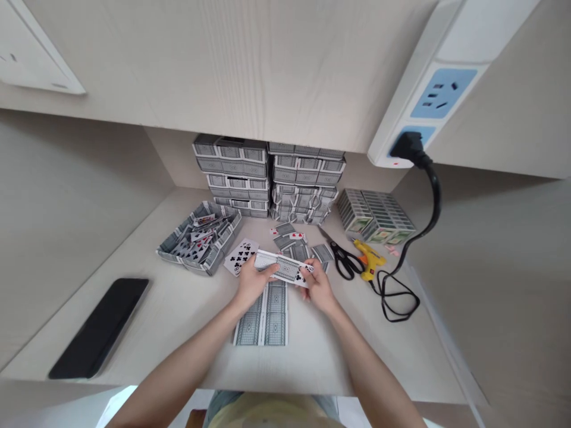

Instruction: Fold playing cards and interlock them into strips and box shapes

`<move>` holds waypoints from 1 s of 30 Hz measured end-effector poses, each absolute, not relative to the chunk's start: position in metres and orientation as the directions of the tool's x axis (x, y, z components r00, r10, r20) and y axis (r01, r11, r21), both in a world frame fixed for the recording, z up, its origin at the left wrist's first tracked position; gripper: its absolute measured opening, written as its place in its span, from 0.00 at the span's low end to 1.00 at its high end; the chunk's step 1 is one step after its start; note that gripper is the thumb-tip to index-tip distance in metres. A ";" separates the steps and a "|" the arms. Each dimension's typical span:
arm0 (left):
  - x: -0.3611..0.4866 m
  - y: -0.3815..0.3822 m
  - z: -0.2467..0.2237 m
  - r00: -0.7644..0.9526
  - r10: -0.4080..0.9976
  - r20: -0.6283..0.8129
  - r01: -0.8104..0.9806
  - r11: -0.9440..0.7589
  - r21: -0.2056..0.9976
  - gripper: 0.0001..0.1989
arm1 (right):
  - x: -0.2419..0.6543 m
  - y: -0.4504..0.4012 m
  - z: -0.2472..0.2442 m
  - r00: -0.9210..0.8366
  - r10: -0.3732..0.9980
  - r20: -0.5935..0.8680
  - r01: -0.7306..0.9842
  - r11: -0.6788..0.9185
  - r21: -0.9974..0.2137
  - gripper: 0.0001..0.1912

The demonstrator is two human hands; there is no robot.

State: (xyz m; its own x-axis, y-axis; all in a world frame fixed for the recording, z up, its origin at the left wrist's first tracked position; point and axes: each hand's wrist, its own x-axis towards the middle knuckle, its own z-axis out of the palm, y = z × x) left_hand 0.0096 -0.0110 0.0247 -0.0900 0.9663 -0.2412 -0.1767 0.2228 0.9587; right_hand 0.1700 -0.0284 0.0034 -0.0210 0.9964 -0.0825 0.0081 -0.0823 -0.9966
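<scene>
A strip of joined playing cards (286,270) is held level above the desk, grey patterned backs up, with a clubs face showing at its right end. My left hand (254,279) grips the strip's left part, thumb on top. At the other end, my right hand (319,285) pinches it between thumb and fingers. Beneath, a flat panel of cards (275,321) lies face down on the desk, partly covered by the strip and my left hand. Several clubs cards (241,257) lie face up left of the strip. Loose cards (297,246) are scattered behind it.
A box made of cards (209,261) holds loose cards at left. Stacked card boxes (241,160) stand at the back. Right are black scissors (343,258), a yellow glue gun (370,258) with a black cord, and packed card decks (377,217). A black phone (100,327) lies front left.
</scene>
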 end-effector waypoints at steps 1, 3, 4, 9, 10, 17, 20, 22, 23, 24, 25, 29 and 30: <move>0.010 -0.011 0.025 -0.078 0.966 -0.246 -0.186 0.228 0.956 0.16 | 0.172 -0.028 0.003 0.026 0.998 -0.065 0.055 -0.067 -0.996 0.15; 0.010 -0.011 0.026 -0.045 0.966 -0.253 -0.213 0.239 0.947 0.17 | 0.179 -0.025 0.002 0.186 0.983 0.010 0.186 -0.025 -0.982 0.17; 0.009 -0.010 0.026 -0.036 0.966 -0.255 -0.227 0.240 0.944 0.17 | 0.184 -0.023 0.002 0.267 0.961 0.067 0.254 -0.003 -0.967 0.17; 0.000 -0.004 0.030 -0.097 0.963 -0.253 -0.265 0.220 0.939 0.18 | 0.213 -0.015 0.002 0.363 0.889 0.280 0.644 -0.022 -0.764 0.17; -0.002 -0.003 0.030 -0.103 0.962 -0.255 -0.270 0.219 0.938 0.18 | 0.216 -0.015 0.002 0.320 0.904 0.283 0.707 -0.029 -0.707 0.18; -0.007 0.000 0.030 -0.086 0.956 -0.281 -0.320 0.241 0.916 0.17 | 0.214 -0.019 0.005 0.178 0.960 0.215 0.858 -0.044 -0.512 0.22; -0.007 0.000 0.031 -0.075 0.953 -0.294 -0.325 0.255 0.911 0.17 | 0.213 -0.019 0.005 0.180 0.967 0.178 0.854 -0.064 -0.516 0.22; -0.007 0.000 0.031 -0.069 0.952 -0.298 -0.326 0.260 0.909 0.16 | 0.211 -0.020 0.005 0.171 0.976 0.138 0.845 -0.073 -0.529 0.25; -0.007 0.001 0.030 -0.067 0.952 -0.298 -0.326 0.261 0.909 0.16 | 0.210 -0.020 0.005 0.162 0.979 0.120 0.843 -0.074 -0.533 0.27; -0.007 0.001 0.030 -0.067 0.952 -0.298 -0.324 0.261 0.909 0.16 | 0.208 -0.021 0.006 0.159 0.981 0.110 0.844 -0.077 -0.532 0.29; -0.007 0.001 0.030 -0.069 0.952 -0.298 -0.322 0.261 0.910 0.16 | 0.207 -0.021 0.007 0.164 0.981 0.108 0.847 -0.084 -0.525 0.31; -0.008 0.002 0.029 -0.075 0.950 -0.302 -0.318 0.264 0.911 0.16 | 0.204 -0.024 0.010 0.211 0.969 0.131 0.865 -0.123 -0.486 0.28; -0.009 0.002 0.029 -0.075 0.950 -0.303 -0.317 0.265 0.911 0.16 | 0.205 -0.024 0.010 0.211 0.969 0.127 0.865 -0.125 -0.486 0.27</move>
